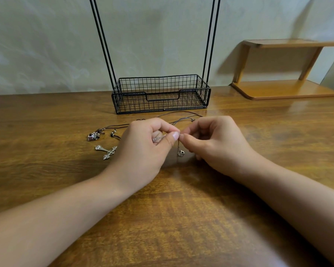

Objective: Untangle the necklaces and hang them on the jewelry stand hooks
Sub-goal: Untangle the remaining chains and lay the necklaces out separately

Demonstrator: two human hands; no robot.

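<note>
Wooden brown tabletop [181, 218] with visible grain spans the lower frame, meeting a pale wall. Against the wall stands a black wire jewelry stand [161, 93]: a mesh basket base with paired thin uprights rising out of view; its hooks cannot be seen. To the right sits a small orange-brown wooden shelf [285, 68].

Both forearms reach in from the lower corners and converge just in front of the stand. Left hand [143, 149] is curled, back of the hand up, thumb and forefinger pinching a thin silver chain necklace [159, 138]. Right hand [216, 145] mirrors it, fingers curled, thumb and forefinger pinching the same chain. The two pinch points nearly touch. Chain runs from the left palm up to the pinch; a short end hangs down between the hands, carrying a small clasp [180, 152] just above the table.

Dark brown cord necklace [181, 114] lies looped on the table behind the hands, its beaded maroon pendant [94, 136] left of the left hand. Silver ornate cross pendant [106, 151] lies flat just beside the left hand.
</note>
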